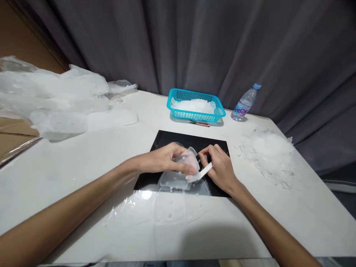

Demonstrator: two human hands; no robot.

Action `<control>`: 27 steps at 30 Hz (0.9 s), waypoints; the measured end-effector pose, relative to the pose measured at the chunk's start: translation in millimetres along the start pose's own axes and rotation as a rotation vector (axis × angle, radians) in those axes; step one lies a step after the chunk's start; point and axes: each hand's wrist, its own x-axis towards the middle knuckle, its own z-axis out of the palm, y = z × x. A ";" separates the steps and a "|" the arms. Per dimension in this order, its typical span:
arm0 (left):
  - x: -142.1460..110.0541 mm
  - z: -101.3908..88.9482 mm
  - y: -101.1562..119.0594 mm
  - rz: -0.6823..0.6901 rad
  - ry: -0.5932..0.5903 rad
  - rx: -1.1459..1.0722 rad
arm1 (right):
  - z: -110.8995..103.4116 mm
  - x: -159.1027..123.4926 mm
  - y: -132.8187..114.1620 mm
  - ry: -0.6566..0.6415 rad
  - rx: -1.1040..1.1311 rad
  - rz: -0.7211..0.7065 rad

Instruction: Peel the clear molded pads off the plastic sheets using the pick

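The left hand (174, 158) has its grip clamped, thumb and fingers together, on one clear plastic piece (187, 159), held up over a black mat (191, 138). The right hand (221, 165) is just beside it, fingertips pinched close at the piece's edge; exactly what they clamp I cannot tell. One white strip (206, 169) runs from beneath that hand to the left thumb. Both hands cover parts of the mat, and flat clear sheets (169, 180) under them overlap too much to count.

Beyond the mat on the white bench (91, 167) lie one cutter with a pink handle (204, 124) and, just behind, one blue basket (195, 116) holding white plastic pieces (193, 106). To its right is one bottle (245, 104); nearer, one pile of clear scraps (274, 155). One large heap of plastic bags (63, 92) takes up the far left, before a grey curtain (189, 44).
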 end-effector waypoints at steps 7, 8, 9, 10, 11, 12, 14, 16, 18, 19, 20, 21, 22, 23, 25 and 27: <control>0.3 -4.6 0.2 0.050 -0.067 -0.041 | -11.2 1.0 1.1 0.096 0.109 -0.014; 0.6 -7.2 -1.4 0.071 -0.063 -0.038 | -15.1 1.1 -1.8 0.103 0.129 -0.033; 0.8 -9.7 -3.0 0.087 -0.064 -0.035 | -18.7 1.1 -4.6 0.106 0.140 -0.057; 1.0 -11.9 -4.4 0.099 -0.070 -0.030 | -21.8 1.0 -7.1 0.109 0.142 -0.083; 1.2 -13.7 -5.7 0.108 -0.078 -0.022 | -24.3 0.6 -9.2 0.110 0.139 -0.110; 1.4 -15.2 -6.8 0.118 -0.088 -0.012 | -26.2 0.1 -10.7 0.109 0.132 -0.136; 2.0 -16.9 -8.7 0.140 -0.101 0.011 | -28.0 -1.5 -12.6 0.106 0.117 -0.179; 3.0 -17.6 -10.2 0.160 -0.115 0.022 | -28.3 -3.1 -13.4 0.106 0.111 -0.209; 4.1 -17.7 -10.9 0.172 -0.132 0.020 | -28.2 -4.2 -13.6 0.118 0.109 -0.228; 4.7 -17.7 -11.0 0.174 -0.140 0.019 | -28.1 -4.5 -13.6 0.123 0.104 -0.235; 5.1 -17.7 -10.8 0.177 -0.148 0.017 | -28.1 -4.6 -13.6 0.127 0.095 -0.242; 5.5 -17.9 -10.4 0.182 -0.155 0.014 | -28.0 -4.7 -13.7 0.130 0.081 -0.252; 5.7 -18.1 -10.0 0.189 -0.162 0.010 | -27.9 -4.9 -13.8 0.132 0.066 -0.269; 5.7 -18.4 -9.6 0.198 -0.167 0.009 | -27.6 -5.2 -14.2 0.135 0.049 -0.293; 5.3 -19.0 -9.1 0.210 -0.168 0.014 | -26.8 -7.1 -15.6 0.157 0.019 -0.346; 4.7 -18.5 -9.8 0.200 -0.153 0.038 | -25.5 -10.8 -17.6 0.167 -0.005 -0.377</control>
